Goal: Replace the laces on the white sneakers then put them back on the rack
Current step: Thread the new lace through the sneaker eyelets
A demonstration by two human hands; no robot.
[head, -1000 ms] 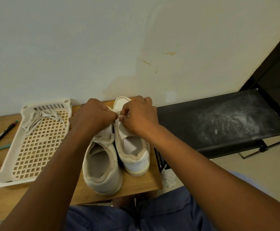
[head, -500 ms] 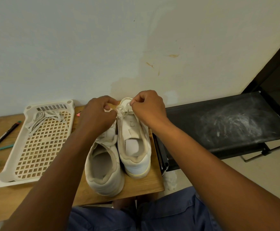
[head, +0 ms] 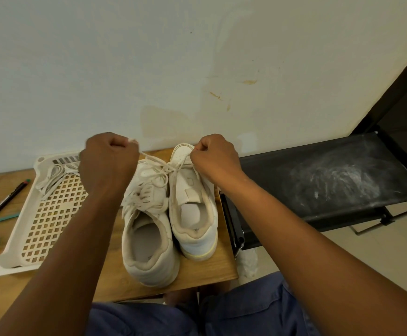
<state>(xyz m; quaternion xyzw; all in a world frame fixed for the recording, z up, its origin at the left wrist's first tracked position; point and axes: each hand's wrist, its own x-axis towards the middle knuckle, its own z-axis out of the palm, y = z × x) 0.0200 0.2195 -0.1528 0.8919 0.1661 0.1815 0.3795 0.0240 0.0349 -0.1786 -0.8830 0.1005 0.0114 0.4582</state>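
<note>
Two worn white leather sneakers sit side by side on a small brown wooden table (head: 105,275), with their heels toward the person. The left hand (head: 108,163) is curled into a fist and pinches one end of a thin white shoelace (head: 160,166). The right hand (head: 215,158) is curled tight too and pinches the other end. The lace runs in a straight line from the left fingers (head: 124,147) down to the front of the right-side sneaker (head: 192,202), where it crosses, and then up to the right fingers (head: 198,147). The left-side sneaker (head: 149,238) lies just below and between the two fists, and its laces are loose and bunched. Under the left fist is a cream plastic tray with square holes (head: 45,221), and some more white laces (head: 54,175) lie in it. To the right of the right hand is a black fabric shoe rack shelf (head: 330,180) with white dusty marks on it.
</note>
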